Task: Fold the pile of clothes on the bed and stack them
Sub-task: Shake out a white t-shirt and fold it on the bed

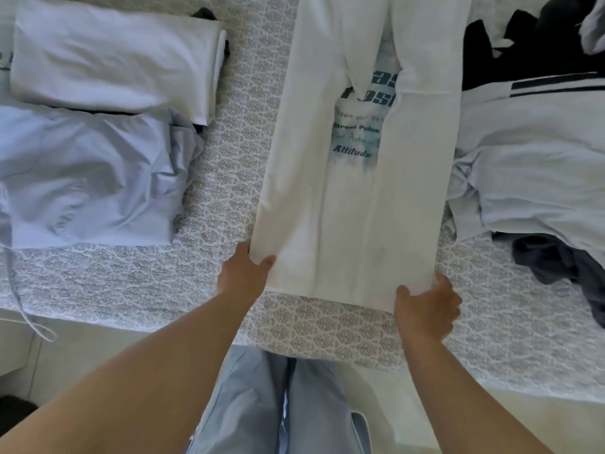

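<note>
We see a white printed shirt (pixel 357 178), sides folded inward, lying lengthwise on the patterned bed (pixel 229 132). Our left hand (pixel 245 273) pinches its seven o'clock corner; our right hand (pixel 425 306) grips the five o'clock corner.

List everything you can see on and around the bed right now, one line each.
printed shirt: 1, white, bed centre, sides folded in
folded white garment: 1, far left
folded blue garment: 1, pale blue, near left
unfolded pile: 1, white, black and dark blue, right
bedspread: 1, grey-white pattern
trousers: 1, light blue, on the person
left hand: grips shirt's near left corner
right hand: grips near right corner
</note>
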